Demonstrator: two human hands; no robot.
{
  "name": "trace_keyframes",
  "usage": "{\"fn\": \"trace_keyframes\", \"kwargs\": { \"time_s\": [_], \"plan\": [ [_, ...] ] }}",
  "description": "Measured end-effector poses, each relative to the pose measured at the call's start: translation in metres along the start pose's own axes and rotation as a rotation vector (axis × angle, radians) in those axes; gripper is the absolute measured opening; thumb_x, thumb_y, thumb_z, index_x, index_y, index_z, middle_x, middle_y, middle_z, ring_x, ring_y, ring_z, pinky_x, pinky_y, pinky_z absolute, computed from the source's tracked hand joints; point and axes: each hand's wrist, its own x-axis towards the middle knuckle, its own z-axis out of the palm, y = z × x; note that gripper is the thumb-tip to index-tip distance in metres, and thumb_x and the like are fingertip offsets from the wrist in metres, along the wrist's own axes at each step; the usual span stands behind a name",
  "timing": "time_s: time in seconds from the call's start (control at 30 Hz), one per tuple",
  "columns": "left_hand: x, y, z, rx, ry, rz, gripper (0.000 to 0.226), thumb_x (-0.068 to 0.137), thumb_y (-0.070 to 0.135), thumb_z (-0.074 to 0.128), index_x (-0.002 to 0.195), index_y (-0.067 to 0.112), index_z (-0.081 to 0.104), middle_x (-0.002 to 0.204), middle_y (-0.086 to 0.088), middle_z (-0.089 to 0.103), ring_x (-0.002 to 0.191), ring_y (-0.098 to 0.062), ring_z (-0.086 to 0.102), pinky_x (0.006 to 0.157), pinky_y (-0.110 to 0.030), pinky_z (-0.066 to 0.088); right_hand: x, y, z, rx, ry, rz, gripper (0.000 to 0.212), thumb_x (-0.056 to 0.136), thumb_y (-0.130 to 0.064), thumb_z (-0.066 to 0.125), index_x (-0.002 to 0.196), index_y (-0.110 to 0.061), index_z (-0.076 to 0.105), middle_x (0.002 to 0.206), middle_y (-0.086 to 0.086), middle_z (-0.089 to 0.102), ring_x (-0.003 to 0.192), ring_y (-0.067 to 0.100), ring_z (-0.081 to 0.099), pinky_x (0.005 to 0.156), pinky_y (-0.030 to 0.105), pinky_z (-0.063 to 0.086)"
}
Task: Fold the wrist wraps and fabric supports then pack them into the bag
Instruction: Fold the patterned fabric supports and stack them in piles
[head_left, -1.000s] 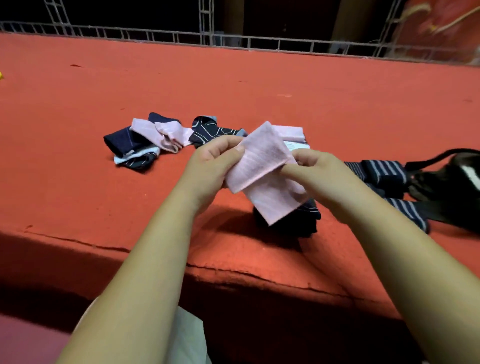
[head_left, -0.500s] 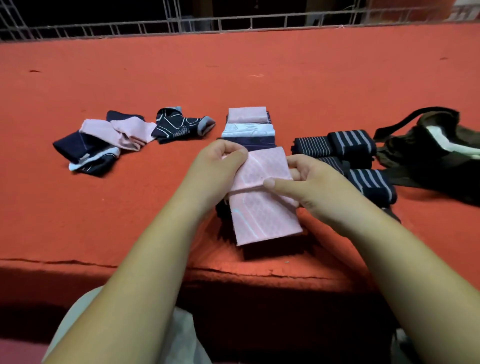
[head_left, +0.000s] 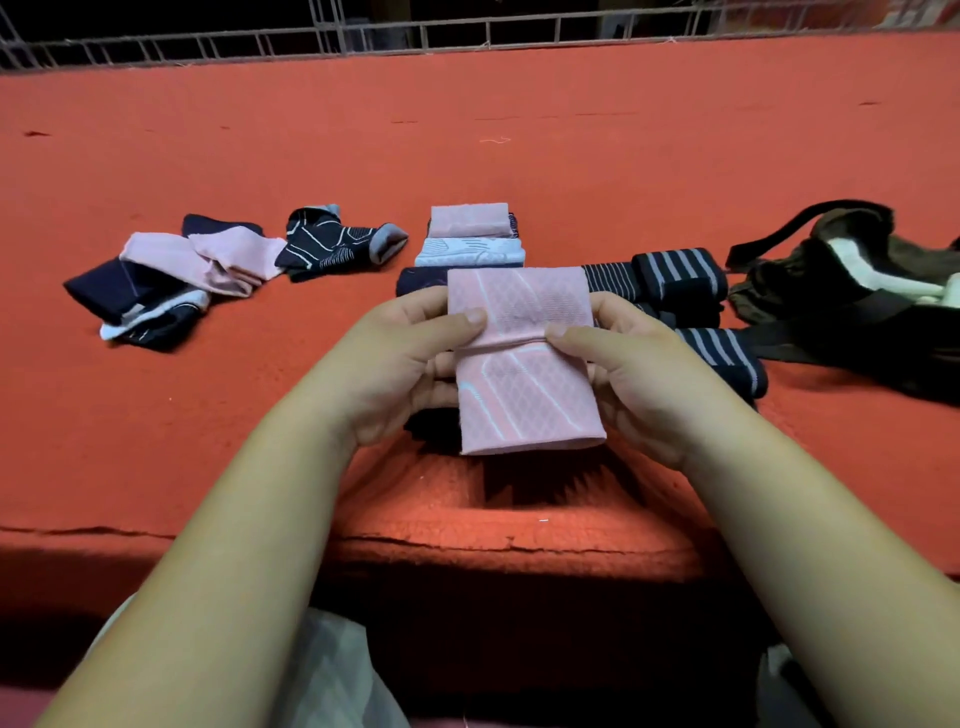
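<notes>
**Fingertips (head_left: 470, 318) pinch a pink mesh-knit fabric support (head_left: 524, 395) at its crease**

Fingers are curled round both side edges of the pink support. The left hand (head_left: 400, 364) lays its thumb on top at the left end of a crosswise crease, with its other fingers tucked underneath. The right hand (head_left: 639, 374) mirrors this at the right end. Both hands grip the cloth and nothing else. The support is doubled along that crease, one flap standing away from the person and the other hanging toward them. It is held over the near part of the red carpeted platform (head_left: 519, 130), in front of the person. Some dark fabric shows beneath it, mostly hidden.

Just behind the pink support lies a folded stack (head_left: 470, 252): a pink piece farthest back, a pale one in the middle, a navy one nearest. To the right of the stack sit rolled dark wrist wraps with pale stripes (head_left: 675, 273), some partly behind the right hand. Beyond them, at the right edge, lies a dark brown bag with a black strap (head_left: 852, 301), something white showing in its mouth. Well apart on the left is a loose heap of pink, navy and white supports (head_left: 171, 280), with a navy line-patterned support (head_left: 337, 244) beside it. A metal railing (head_left: 415, 36) runs along the far edge of the platform.
</notes>
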Motion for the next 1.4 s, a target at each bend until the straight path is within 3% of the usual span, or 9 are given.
{"fn": "trace_keyframes", "kwargs": {
  "time_s": [0.13,0.3,0.4,0.53,0.6,0.73,0.9,1.17,1.4],
  "plan": [
    [-0.001,-0.003,-0.002,0.116,0.080,0.071,0.026,0.106,0.012,0.063,0.131,0.016,0.069,0.098,0.005,0.074,0.068,-0.006,0.069,0.052,-0.022,0.057,0.001,-0.001,-0.003,-0.160,0.001,-0.009,0.025,0.105,-0.005,0.057,0.124,-0.017,0.067,0.102,0.007,0.077,0.076,0.018,0.075,0.062,0.029,0.058],
    [0.001,-0.003,-0.009,-0.003,0.064,0.097,0.036,0.104,-0.006,0.054,0.134,0.009,0.068,0.107,-0.013,0.074,0.089,-0.019,0.074,0.072,-0.028,0.061,0.007,0.003,-0.006,0.066,-0.092,0.076,0.046,0.106,0.003,0.041,0.138,-0.018,0.066,0.115,0.013,0.072,0.093,0.020,0.069,0.075,0.038,0.066],
    [-0.002,0.003,-0.010,-0.167,0.026,0.038,0.041,0.101,-0.014,0.035,0.129,-0.002,0.062,0.078,-0.005,0.070,0.059,-0.005,0.066,0.061,-0.017,0.055,0.008,0.001,-0.009,0.229,-0.134,0.138,0.047,0.103,0.002,0.035,0.138,-0.006,0.065,0.115,0.019,0.072,0.095,0.024,0.072,0.089,0.041,0.064],
    [0.002,0.007,-0.010,-0.300,0.028,-0.027,0.037,0.100,0.004,0.043,0.126,0.002,0.069,0.120,-0.023,0.075,0.108,-0.035,0.074,0.094,-0.043,0.063,0.007,-0.001,-0.009,0.299,-0.130,0.159,0.039,0.102,-0.019,0.040,0.116,0.002,0.069,0.109,0.025,0.070,0.085,0.028,0.071,0.080,0.042,0.064],
    [0.002,0.005,-0.008,-0.340,0.017,-0.063,0.038,0.104,0.016,0.055,0.137,0.000,0.064,0.128,-0.026,0.072,0.111,-0.036,0.075,0.097,-0.040,0.062,0.005,0.000,-0.004,0.208,-0.104,0.092,0.028,0.103,-0.022,0.050,0.109,-0.004,0.070,0.099,0.016,0.069,0.082,0.022,0.067,0.070,0.032,0.060],
    [-0.004,0.000,-0.006,-0.176,-0.075,-0.084,0.042,0.102,0.017,0.064,0.140,-0.001,0.064,0.132,-0.019,0.072,0.116,-0.032,0.071,0.090,-0.037,0.063,-0.001,0.001,0.006,0.035,-0.016,-0.066,0.026,0.099,0.015,0.051,0.107,-0.006,0.063,0.075,0.005,0.061,0.045,0.001,0.054,0.046,0.011,0.043],
    [-0.005,0.002,-0.011,0.028,0.008,-0.065,0.039,0.097,0.006,0.072,0.134,0.002,0.061,0.123,-0.014,0.076,0.099,-0.024,0.075,0.072,-0.038,0.064,0.001,0.010,0.008,-0.328,0.065,-0.216,0.022,0.088,0.003,0.072,0.092,-0.017,0.080,0.090,0.003,0.072,0.081,0.012,0.062,0.079,0.025,0.047],
    [0.000,0.000,-0.016,0.201,0.374,0.072,0.041,0.094,0.015,0.082,0.117,0.013,0.048,0.104,-0.020,0.072,0.071,-0.022,0.075,0.058,-0.035,0.063,0.012,0.019,0.016,-0.522,0.128,-0.313,0.016,0.098,-0.015,0.074,0.109,-0.023,0.083,0.064,-0.026,0.062,0.064,-0.006,0.056,0.067,0.009,0.041],
    [0.003,-0.007,-0.025,0.518,0.430,0.092,0.022,0.094,0.016,0.077,0.095,0.017,0.056,0.083,-0.009,0.068,0.056,-0.024,0.074,0.047,-0.030,0.051,0.024,0.036,0.023,-0.834,0.136,-0.445,0.019,0.099,-0.022,0.074,0.111,-0.034,0.083,0.117,-0.012,0.066,0.109,0.001,0.065,0.099,0.017,0.048]
  ]
}}
